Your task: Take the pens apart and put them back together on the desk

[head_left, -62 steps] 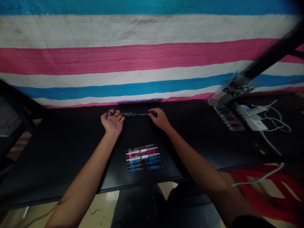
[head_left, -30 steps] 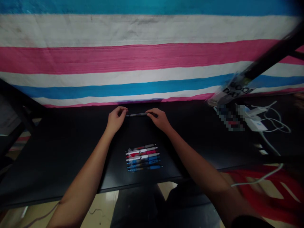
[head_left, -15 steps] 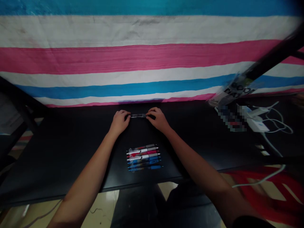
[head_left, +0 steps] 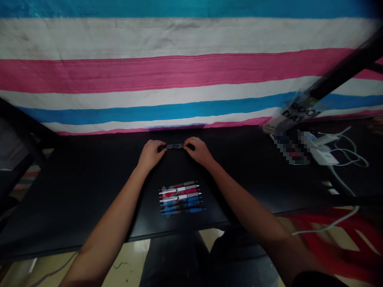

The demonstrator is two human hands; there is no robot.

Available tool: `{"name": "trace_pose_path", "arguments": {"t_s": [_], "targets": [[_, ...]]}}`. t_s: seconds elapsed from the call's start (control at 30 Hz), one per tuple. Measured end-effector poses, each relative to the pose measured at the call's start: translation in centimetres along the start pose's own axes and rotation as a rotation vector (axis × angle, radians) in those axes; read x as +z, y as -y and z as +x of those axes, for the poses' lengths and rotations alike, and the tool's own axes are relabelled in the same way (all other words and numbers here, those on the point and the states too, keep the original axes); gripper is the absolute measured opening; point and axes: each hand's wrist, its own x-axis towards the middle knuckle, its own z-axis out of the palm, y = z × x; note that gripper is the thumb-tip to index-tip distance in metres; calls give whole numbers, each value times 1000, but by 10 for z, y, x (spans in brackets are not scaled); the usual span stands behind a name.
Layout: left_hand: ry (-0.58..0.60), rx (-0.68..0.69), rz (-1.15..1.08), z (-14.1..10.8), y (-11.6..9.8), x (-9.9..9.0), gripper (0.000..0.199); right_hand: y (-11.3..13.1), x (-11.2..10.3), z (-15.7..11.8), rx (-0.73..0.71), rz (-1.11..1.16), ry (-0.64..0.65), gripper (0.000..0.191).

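Stretching from left fingers (head_left: 160,143) to right fingers (head_left: 189,141), dark pens (head_left: 175,146) touching both

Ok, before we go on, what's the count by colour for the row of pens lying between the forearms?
Black pen with grey grip: 1
White pens: 2
Red pen: 1
Blue pens: 3
Total: 7

Left out: the dark pen-like things in the left hand and right hand, too blurred to count.

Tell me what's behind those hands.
Beyond the left hand and right hand: black tabletop, then a striped sheet. The sheet hides anything farther back; fingers cover ends of the dark pens.
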Motion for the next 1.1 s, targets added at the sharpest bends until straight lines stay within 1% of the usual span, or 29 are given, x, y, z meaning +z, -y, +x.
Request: {"name": "trace_pose_path", "arguments": {"t_s": [0.1,0.27,0.37,0.47,0.67,0.8,1.1], "targets": [[0,-12,-26,0,-1,0,15,2,-2,0,-2,-10,7,9],[7,1,48,-1,3,3,28,2,-1,0,1,-15,11,17],[10,14,92,-1,6,5,27,0,0,0,4,-16,12,19],[20,19,113,-2,7,6,25,0,-1,0,6,-14,16,18],[16,37,203,-3,8,7,26,2,-4,0,-28,-22,14,8],[16,49,236,-3,9,7,27,1,-4,0,-43,-7,16,8],[65,10,380,-4,-3,2,29,-3,-3,0,-64,-5,11,8]]}}
